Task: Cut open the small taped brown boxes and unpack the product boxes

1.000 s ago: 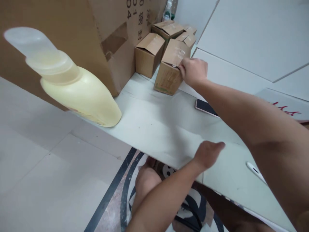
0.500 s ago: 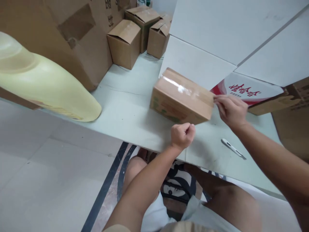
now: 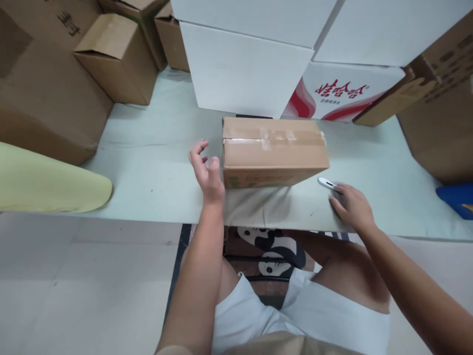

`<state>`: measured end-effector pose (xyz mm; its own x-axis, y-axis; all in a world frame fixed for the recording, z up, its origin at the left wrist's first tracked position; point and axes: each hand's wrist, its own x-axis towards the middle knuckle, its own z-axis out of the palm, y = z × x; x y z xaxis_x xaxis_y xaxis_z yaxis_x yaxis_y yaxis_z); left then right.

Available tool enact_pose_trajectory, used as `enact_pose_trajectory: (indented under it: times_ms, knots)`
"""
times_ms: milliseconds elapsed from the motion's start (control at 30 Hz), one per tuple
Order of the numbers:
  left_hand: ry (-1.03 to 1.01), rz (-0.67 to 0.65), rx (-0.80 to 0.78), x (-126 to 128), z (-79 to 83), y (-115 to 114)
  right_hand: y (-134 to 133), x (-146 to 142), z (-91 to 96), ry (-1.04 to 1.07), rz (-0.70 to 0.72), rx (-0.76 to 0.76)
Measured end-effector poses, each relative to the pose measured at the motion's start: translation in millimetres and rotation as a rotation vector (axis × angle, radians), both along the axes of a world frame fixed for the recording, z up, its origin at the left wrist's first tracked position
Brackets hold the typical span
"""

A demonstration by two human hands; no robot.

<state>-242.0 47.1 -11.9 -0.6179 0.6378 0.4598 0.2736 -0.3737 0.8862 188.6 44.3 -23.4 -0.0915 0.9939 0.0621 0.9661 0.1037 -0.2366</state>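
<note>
The taped box (image 3: 275, 155) was set on the table (image 3: 155, 185). Beside it, the left hand (image 3: 207, 172) was held half-open, empty; the knife (image 3: 325, 183) was partly covered by the right hand (image 3: 354, 206), whose grip could not be told. It was best handled firmly, clear of the left hand.

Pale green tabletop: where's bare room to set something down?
Bare: between the pale yellow bottle and left hand; between the right hand and blue object. Crowded: behind the taped brown cardboard box, toward white cartons.
</note>
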Motion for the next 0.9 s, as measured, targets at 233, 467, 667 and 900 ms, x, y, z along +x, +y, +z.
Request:
enact_pose_trajectory:
  times_ms: [233, 467, 667, 900]
  knots:
    - [-0.081, -0.503, 0.022, -11, -5.6, 22, 9, -5, 6.8, 0.07, -0.105, 0.015]
    - [-0.14, -0.661, 0.12, -7, -7.8, 27, 51, -26, 33.0, 0.438, -0.346, 0.378]
    - [-0.146, -0.733, 0.114, 1, -4.0, 24, 77, -86, 14.5, 1.044, -0.337, 0.652]
    - [-0.131, -0.741, 0.056, 25, -6.3, 26, 93, -102, -4.6, 1.315, -0.085, 0.709]
